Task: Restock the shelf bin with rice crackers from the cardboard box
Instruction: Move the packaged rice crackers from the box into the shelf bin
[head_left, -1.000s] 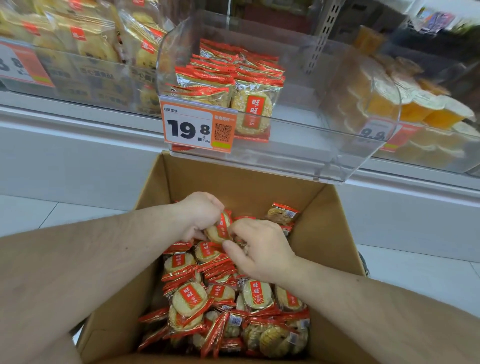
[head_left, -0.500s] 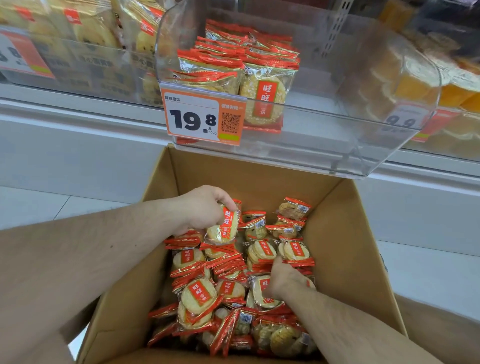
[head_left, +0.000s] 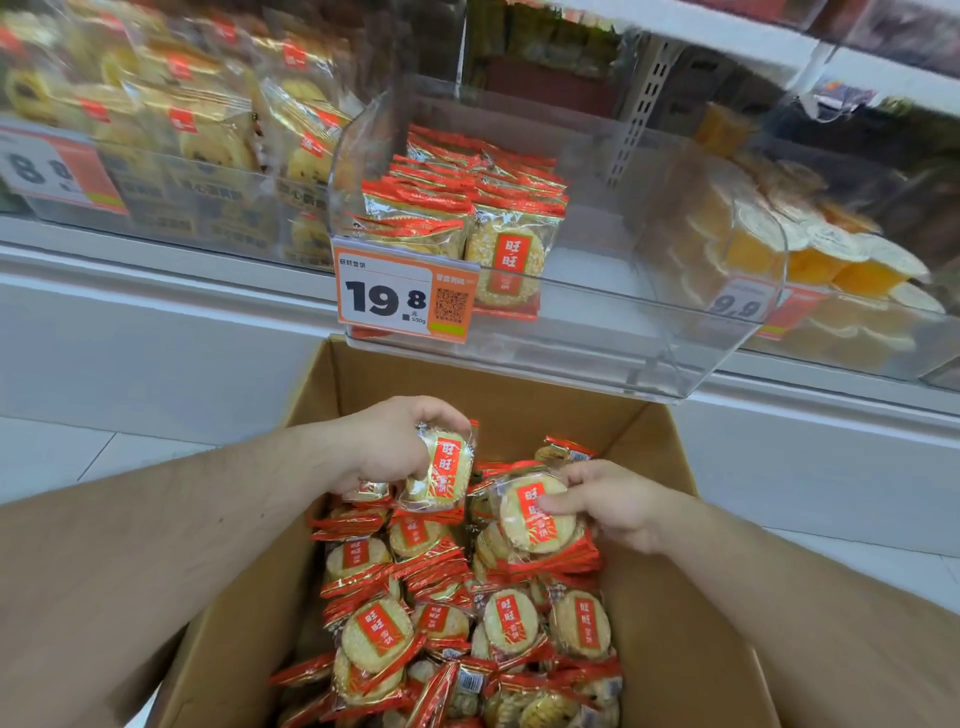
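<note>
Packets in both hands, and from my remote seat the thing that mattered was the bin sitting straight above and ahead of them. Left hand (head_left: 387, 447) had its fingers (head_left: 441, 415) curled over the top of a rice cracker packet (head_left: 441, 475), held nearly upright, long axis running up-down, label facing me. It looked like a 2nd packet was tucked under the same palm, but I couldn't tell for sure. Right hand (head_left: 613, 506) had thumb and fingers clamped on a bundle of packets (head_left: 535, 514), top one lying flatter, face up, tilted toward the left hand.

Both sat low over the far end of the cardboard box (head_left: 675, 597), which was full of loose crackers (head_left: 467, 634). Shelf bin (head_left: 571, 332), clear plastic, overhung the box's far wall. Its stock (head_left: 467, 208) was stacked only on the left side, beside the price tag (head_left: 405, 299); right half showed bare.

My read: the left hand was nearer the stacked side, the right hand lined up under the gap. So the next move looked like up and fwd over the bin's front lip, and the right bundle seemed the obvious one to fill the bare half. Risk, imo: clipping that lip on the way up.
</note>
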